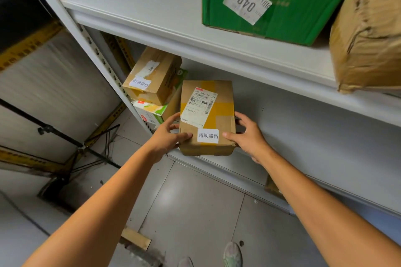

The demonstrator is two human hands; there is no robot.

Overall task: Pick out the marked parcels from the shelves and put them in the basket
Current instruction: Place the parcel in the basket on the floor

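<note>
1. Marked parcel [207, 119]: a small brown cardboard box banded with yellow tape. It lies flat at the front edge of the lower shelf [303, 136], just below frame centre, with a shipping label [199, 106] on its top face and a white marker sticker [207, 135] at its 6 o'clock end
2. Left hand [167, 136]: grasps the box at its 8 o'clock corner, with the thumb on the top face and the fingers wrapped round the left wall
3. Right hand [247, 136]: grasps the 4 o'clock corner, with the thumb on top just beside the sticker and the fingers spread along the right wall
4. Handling, as judged: the walls look stiff, though the near edge is creased and may give under a hard squeeze. The weight cannot be read, but the compact size suggests an easy two-handed lift. Bare cardboard should offer friction, the tape less
5. Hold advised: press on the opposing walls at 3 and 9 o'clock, with fingertips under the base once the box overhangs the edge. Keep clear of the labels
6. Second marked box [152, 76]: at 10 o'clock from the held one, stacked on a white-and-green carton [152, 112] and bearing the same sticker
7. Green carton [271, 2] at 1 o'clock and brown-paper parcel [366, 34] at 2 o'clock, both on the upper shelf [152, 17], show no such sticker. The basket is out of view
</note>
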